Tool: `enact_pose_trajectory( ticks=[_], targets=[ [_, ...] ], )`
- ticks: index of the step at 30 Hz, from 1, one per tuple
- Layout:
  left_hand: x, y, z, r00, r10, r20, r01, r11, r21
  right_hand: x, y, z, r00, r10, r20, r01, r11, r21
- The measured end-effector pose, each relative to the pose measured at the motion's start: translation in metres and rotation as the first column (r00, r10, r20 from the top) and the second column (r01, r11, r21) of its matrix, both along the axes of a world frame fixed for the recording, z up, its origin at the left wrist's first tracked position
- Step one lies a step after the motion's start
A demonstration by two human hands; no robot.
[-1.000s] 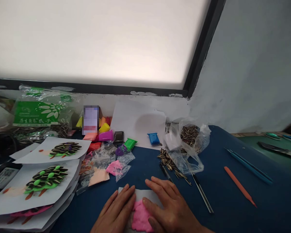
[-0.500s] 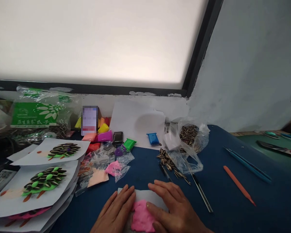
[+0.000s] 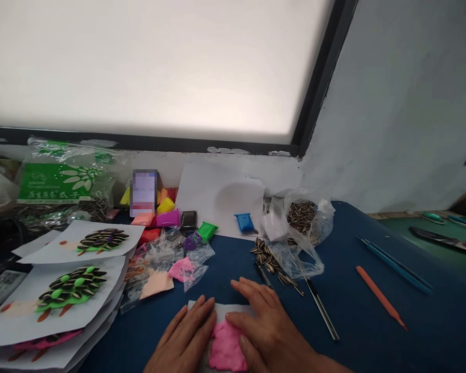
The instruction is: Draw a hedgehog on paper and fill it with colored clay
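Observation:
A flat patch of pink modelling clay (image 3: 226,349) lies on a white sheet of paper (image 3: 233,311) at the bottom middle. My left hand (image 3: 188,336) rests flat on the paper's left part, fingers stretched out along the clay's left edge. From the right, my right hand (image 3: 270,331) reaches over the paper with its fingers apart; the fingertips touch the clay's upper right edge. The near end of the sheet is cut off by the frame.
Left, seed-and-clay hedgehog pictures (image 3: 72,290) lie stacked. Clay packets (image 3: 168,217) sit behind. A bag of sunflower seeds (image 3: 301,215), loose seeds (image 3: 270,256), a pen (image 3: 322,308), an orange clay tool (image 3: 380,298) and blue tweezers (image 3: 396,265) lie right.
My right hand has shifted slightly left and forward over the clay. My left hand has stayed in place on the paper.

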State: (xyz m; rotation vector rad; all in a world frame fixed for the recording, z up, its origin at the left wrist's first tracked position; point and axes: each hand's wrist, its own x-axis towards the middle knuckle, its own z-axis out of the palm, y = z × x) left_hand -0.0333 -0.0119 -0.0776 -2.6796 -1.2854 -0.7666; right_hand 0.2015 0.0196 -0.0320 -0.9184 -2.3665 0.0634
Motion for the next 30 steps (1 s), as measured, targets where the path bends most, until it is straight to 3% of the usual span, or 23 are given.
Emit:
enact_pose_trajectory(
  ticks=[7,14,20,30],
  targets=[
    [0.002,0.001,-0.005,0.999,0.026,-0.042,-0.025,0.999,0.031,0.001,0.001,-0.002,0.998,0.026,-0.057,-0.024,0.999,0.030],
    [0.007,-0.001,0.009,0.999,0.036,-0.003,-0.036,0.996,0.076,0.000,0.001,0.015,0.996,0.077,0.055,-0.086,0.980,0.180],
    [0.007,-0.004,0.020,0.999,0.029,0.046,-0.030,0.999,0.025,0.002,0.002,0.014,0.981,0.078,0.180,-0.112,0.976,0.187],
    [0.000,-0.007,0.026,0.998,0.014,0.054,-0.013,1.000,-0.022,-0.003,0.001,0.013,0.995,0.079,0.060,-0.094,0.940,0.329]
  ],
)
